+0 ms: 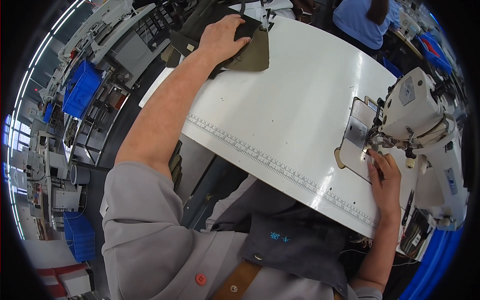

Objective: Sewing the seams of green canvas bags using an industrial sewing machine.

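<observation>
My left hand (222, 37) is stretched to the far left of the white sewing table, lying on dark olive fabric pieces (256, 54). Its thumb and fingers are apart, and the fingers curve over the cloth. On the right, my right hand (386, 182) is at the metal plate (356, 134) of a white sewing machine (415, 100). Its fingertips are drawn together just below the needle area; whatever they pinch is too small to make out. No cloth shows on the plate.
A printed ruler (280, 170) runs along the near edge of the table (300, 90). Blue bins (82, 90) and other machine benches stand to the left. A person in blue (362, 22) sits beyond the table. A dark apron (295, 245) covers my lap.
</observation>
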Demonstrator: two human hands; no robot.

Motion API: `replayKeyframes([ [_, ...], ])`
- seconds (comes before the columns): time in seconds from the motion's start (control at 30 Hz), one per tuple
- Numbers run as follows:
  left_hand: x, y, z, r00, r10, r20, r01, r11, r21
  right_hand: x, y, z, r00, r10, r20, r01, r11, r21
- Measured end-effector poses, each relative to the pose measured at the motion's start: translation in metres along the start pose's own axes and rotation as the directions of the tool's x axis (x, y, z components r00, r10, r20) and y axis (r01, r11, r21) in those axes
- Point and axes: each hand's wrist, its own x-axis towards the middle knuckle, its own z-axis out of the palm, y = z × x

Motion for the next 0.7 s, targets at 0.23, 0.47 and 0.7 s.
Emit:
replayKeyframes([
  [0.23, 0.057, -0.05, 0.022, 0.975, -0.22, 0.03, 0.222, 0.967, -0.128, 0.002, 0.0, -0.002, 0.999, 0.036, 0.018, -0.036, 0.999, 0.002],
  [0.47, 0.063, -0.03, 0.023, 0.994, -0.104, -0.023, 0.107, 0.97, 0.218, 0.003, 0.001, -0.004, 0.999, 0.019, 0.046, -0.019, 1.0, -0.016],
  [0.7, 0.071, -0.051, 0.001, 1.0, -0.021, 0.022, 0.013, 0.955, 0.296, 0.002, 0.001, -0.002, 0.998, 0.057, 0.024, -0.058, 0.998, 0.024],
])
